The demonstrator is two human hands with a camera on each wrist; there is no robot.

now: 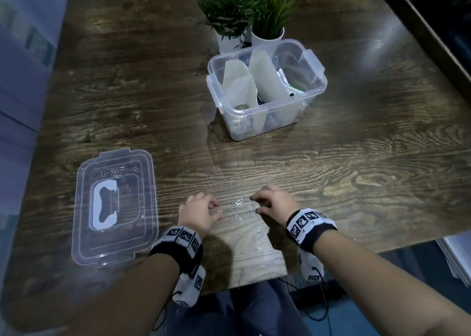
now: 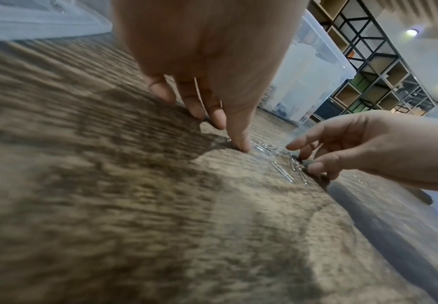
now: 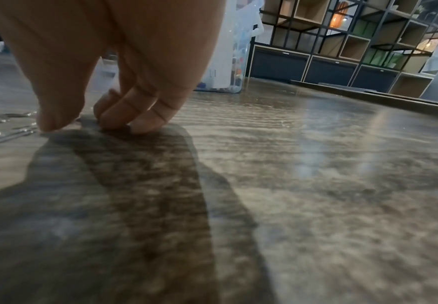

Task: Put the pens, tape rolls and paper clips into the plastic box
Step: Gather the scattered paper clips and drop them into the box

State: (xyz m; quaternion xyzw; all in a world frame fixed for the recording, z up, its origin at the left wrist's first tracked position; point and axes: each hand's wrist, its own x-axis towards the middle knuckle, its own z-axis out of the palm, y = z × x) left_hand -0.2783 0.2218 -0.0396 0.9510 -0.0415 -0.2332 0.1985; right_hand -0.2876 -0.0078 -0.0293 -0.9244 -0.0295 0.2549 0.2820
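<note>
Clips (image 1: 238,208) scattered flat on desk (image 1: 331,157) between left grip (image 1: 198,212) and right grip (image 1: 274,203); more on lid (image 1: 84,233). Box (image 1: 309,99) well apart. Both grips clawed, fingertips on desk, nothing grasped. Clips judged light, stiff, thin, slippery: best raked into pile, then pinched.

In the head view the loose paper clips (image 1: 238,208) between the left hand (image 1: 197,212) and right hand (image 1: 274,202) are too small and faint to count, and whether any fingertip actually pinches one cannot be told. The plastic box (image 1: 270,118) has white dividers hiding most of its contents, so only a greyish heap in the near compartment and pen ends in the far one show. In the right wrist view the hand covers the clips nearest it, and the table (image 3: 290,205) foreground is blurred.
</note>
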